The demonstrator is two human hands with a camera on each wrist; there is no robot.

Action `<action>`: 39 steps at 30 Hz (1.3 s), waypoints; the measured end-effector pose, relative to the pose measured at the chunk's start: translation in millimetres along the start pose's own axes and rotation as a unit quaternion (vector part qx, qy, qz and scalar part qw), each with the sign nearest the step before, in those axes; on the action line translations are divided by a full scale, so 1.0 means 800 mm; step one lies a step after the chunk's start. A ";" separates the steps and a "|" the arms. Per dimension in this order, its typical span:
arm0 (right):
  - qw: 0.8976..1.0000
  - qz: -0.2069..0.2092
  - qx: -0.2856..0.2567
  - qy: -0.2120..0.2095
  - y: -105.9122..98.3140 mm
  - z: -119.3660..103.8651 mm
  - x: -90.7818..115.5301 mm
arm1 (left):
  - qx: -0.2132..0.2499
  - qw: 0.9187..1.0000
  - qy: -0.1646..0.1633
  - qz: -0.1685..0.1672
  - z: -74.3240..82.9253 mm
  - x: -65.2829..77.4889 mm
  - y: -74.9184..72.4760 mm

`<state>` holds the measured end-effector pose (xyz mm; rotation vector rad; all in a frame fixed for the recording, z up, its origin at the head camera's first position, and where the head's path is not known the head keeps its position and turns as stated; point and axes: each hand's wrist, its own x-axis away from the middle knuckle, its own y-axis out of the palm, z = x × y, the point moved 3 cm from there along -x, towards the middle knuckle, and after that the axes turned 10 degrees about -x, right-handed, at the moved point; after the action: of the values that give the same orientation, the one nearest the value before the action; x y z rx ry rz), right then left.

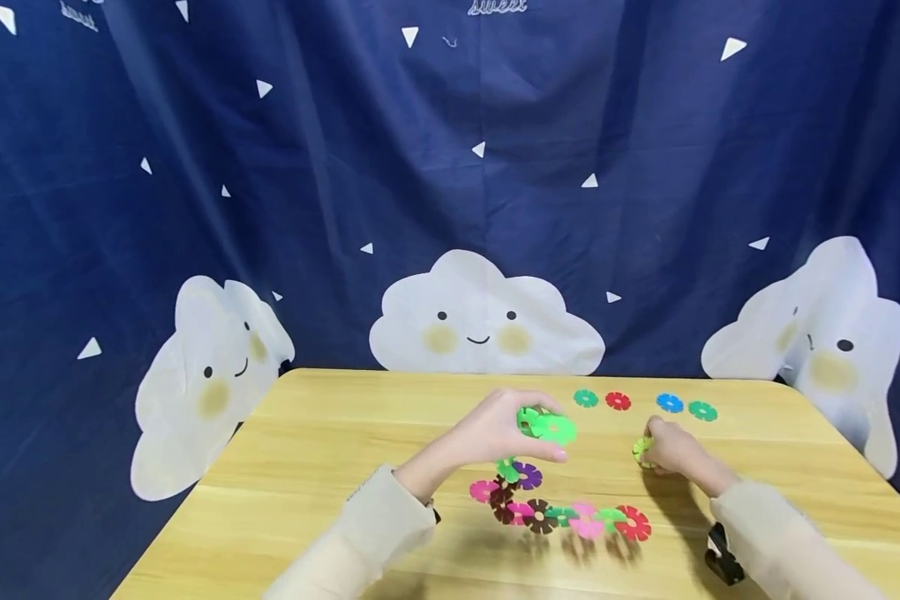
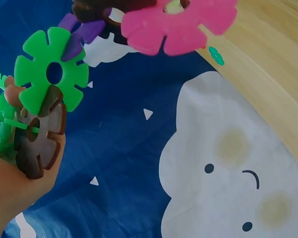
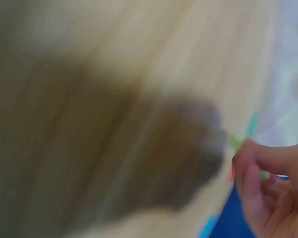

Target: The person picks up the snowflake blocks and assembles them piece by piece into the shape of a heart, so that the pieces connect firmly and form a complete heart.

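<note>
Linked flower-shaped plastic discs form a chain [image 1: 538, 517] that hangs from my left hand [image 1: 495, 429] over the table. The left hand grips the chain's end by light green discs [image 1: 555, 429]. Lower down come purple, pink, brown and green discs, with a red disc [image 1: 633, 523] at the far end. In the left wrist view, a brown disc [image 2: 47, 141] and a green disc [image 2: 35, 64] overlap the hand's fingers. My right hand [image 1: 675, 450] pinches a single yellow-green disc [image 1: 640, 452] low over the table, apart from the chain; its fingers mostly cover that disc in the right wrist view.
Loose discs lie near the table's back edge: a teal one [image 1: 586, 398], a red one [image 1: 618, 402], a blue one [image 1: 670, 403] and another teal one [image 1: 702, 411]. Behind the wooden table [image 1: 330, 450] hangs a dark blue curtain [image 1: 330, 167] with white clouds.
</note>
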<state>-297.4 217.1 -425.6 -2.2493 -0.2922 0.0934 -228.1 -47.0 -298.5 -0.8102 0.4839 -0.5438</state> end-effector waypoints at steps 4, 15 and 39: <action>0.991 0.062 -0.077 -0.087 -0.014 -0.050 0.015 | 0.002 1.000 -0.012 0.013 -0.004 0.001 -0.005; 0.908 0.195 -0.223 -0.295 -0.047 -0.189 0.090 | 0.042 0.995 -0.061 0.069 -0.004 0.007 -0.018; 0.824 0.261 -0.137 -0.485 -0.046 -0.222 0.118 | 0.055 0.997 0.013 0.052 0.025 0.007 -0.017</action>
<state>-182.7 129.6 -281.0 -2.3158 -0.2042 1.6017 -215.3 -47.4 -276.9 -0.6696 0.5131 -0.4815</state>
